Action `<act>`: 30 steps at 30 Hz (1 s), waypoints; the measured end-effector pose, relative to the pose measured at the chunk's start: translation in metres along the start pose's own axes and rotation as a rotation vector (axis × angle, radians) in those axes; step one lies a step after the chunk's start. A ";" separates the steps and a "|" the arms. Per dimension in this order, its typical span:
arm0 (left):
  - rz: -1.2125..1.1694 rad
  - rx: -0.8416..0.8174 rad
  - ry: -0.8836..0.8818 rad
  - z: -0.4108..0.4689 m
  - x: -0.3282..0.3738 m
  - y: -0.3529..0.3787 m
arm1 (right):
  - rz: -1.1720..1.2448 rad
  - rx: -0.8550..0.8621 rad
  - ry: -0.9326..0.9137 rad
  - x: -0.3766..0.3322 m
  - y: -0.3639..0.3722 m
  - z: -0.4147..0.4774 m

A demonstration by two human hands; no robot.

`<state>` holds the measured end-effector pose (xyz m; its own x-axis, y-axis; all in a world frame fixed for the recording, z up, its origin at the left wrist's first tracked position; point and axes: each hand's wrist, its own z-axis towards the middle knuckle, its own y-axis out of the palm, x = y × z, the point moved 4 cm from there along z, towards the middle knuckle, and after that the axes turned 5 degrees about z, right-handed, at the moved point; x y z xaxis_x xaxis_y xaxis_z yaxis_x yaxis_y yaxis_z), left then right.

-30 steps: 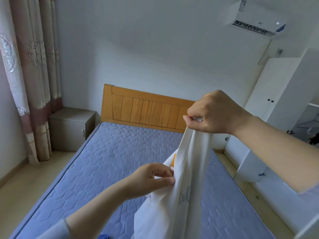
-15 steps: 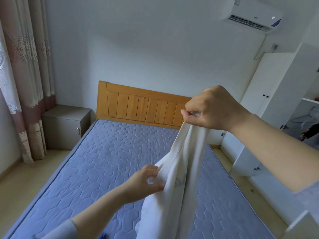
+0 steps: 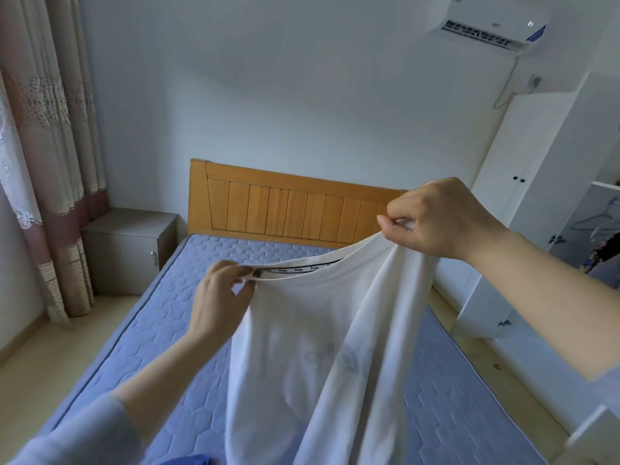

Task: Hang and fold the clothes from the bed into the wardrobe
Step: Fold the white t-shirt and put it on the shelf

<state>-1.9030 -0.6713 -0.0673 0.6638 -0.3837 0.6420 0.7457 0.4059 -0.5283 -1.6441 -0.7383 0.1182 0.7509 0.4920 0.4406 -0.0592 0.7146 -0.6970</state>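
A white T-shirt [image 3: 322, 357] hangs in the air over the bed [image 3: 161, 330], its neckline spread open with a printed band inside the collar. My left hand [image 3: 221, 297] pinches the collar's left end. My right hand [image 3: 439, 219] pinches the shirt's right shoulder, held higher. The shirt's lower part drops out of view at the bottom. The white wardrobe [image 3: 543, 182] stands at the right, with an open section where empty hangers [image 3: 600, 219] and a dark garment show.
The blue quilted mattress has a wooden headboard [image 3: 285, 209]. A grey bedside cabinet [image 3: 131, 246] and long curtains [image 3: 50, 162] are at the left. An air conditioner [image 3: 486, 25] is mounted high on the wall. A blue cloth edge [image 3: 188, 459] shows at the bottom.
My left hand has moved left and up along the bunched shirt to the collar, and the shirt has spread out wide between both hands. My right hand stays high.
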 end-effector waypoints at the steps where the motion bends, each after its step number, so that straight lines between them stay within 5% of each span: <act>1: 0.008 0.038 0.028 0.006 0.003 -0.008 | 0.012 -0.030 0.025 0.002 0.004 -0.003; 10: 0.078 0.134 0.176 0.033 0.028 -0.049 | -0.073 -0.470 0.215 -0.004 0.073 -0.048; 14: 0.071 0.110 0.241 0.037 0.038 -0.049 | 0.013 -0.720 0.502 -0.010 0.098 -0.063; 19: 0.076 0.227 0.122 0.047 0.037 -0.055 | 0.331 -0.406 0.831 -0.005 0.095 -0.064; 24: 0.106 0.268 0.024 0.060 0.027 -0.063 | 0.437 -0.106 0.915 -0.003 0.083 -0.059; 30: 0.095 -0.031 0.047 0.069 0.033 -0.052 | 0.627 -0.130 0.895 0.003 0.088 -0.049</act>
<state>-1.9238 -0.6479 0.0191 0.7327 -0.3834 0.5623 0.6806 0.4168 -0.6026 -1.6148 -0.6978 0.0309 0.8201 0.1734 -0.5453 -0.5665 0.3802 -0.7311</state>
